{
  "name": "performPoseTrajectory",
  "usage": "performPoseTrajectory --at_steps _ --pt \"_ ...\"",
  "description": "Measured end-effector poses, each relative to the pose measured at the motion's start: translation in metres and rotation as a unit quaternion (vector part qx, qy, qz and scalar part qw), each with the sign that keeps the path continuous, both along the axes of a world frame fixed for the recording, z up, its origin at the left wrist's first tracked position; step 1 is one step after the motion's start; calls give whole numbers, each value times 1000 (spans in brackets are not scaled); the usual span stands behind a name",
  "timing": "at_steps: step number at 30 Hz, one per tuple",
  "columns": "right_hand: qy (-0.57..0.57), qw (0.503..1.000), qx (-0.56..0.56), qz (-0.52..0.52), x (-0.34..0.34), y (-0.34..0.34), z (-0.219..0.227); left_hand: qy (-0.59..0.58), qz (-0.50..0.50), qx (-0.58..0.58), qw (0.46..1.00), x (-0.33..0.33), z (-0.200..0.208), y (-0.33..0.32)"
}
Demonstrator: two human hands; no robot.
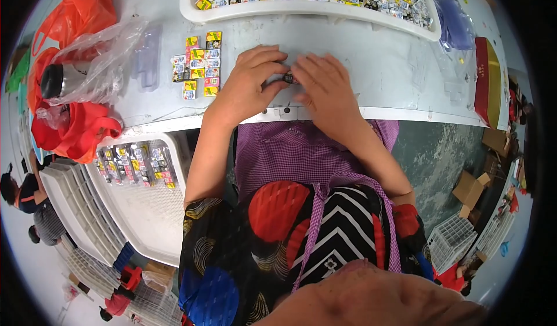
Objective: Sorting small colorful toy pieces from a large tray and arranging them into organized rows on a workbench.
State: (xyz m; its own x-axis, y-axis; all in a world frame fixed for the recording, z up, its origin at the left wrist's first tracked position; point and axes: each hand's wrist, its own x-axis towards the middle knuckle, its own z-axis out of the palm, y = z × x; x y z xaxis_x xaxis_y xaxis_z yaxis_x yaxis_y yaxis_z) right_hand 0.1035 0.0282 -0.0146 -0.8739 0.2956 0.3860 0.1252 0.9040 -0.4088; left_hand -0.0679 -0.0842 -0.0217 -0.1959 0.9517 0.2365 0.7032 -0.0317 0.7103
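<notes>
Near the front edge of the table, a small dark packet (290, 78) lies between my two hands, partly covered by fingers. My left hand (250, 82) curves in from the left, thumb and forefinger closed on the packet's near side. From the right reaches my right hand (329, 88), its fingers stretched out and their tips against or just above the packet. To the left of my left hand, small yellow, white, pink and black packets (198, 63) lie flat in uneven columns.
A white tray (313, 11) heaped with similar packets stands at the far side. On the left are red bags (81, 12), a steel flask (72, 79) and clear plastic. A red and gold box (488, 82) stands at right. Below left, another white tray (148, 210) holds packed rows.
</notes>
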Motion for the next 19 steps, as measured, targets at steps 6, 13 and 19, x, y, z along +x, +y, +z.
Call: performPoseTrajectory --at_steps 6,13,19 --pt "-52 996 -1 68 9 1 -10 9 -1 -9 1000 -1 4 0" --pt "-56 996 11 62 9 0 -9 25 1 -22 999 0 9 2" --pt "-47 996 -15 72 12 1 -10 5 3 -21 1000 1 8 2"
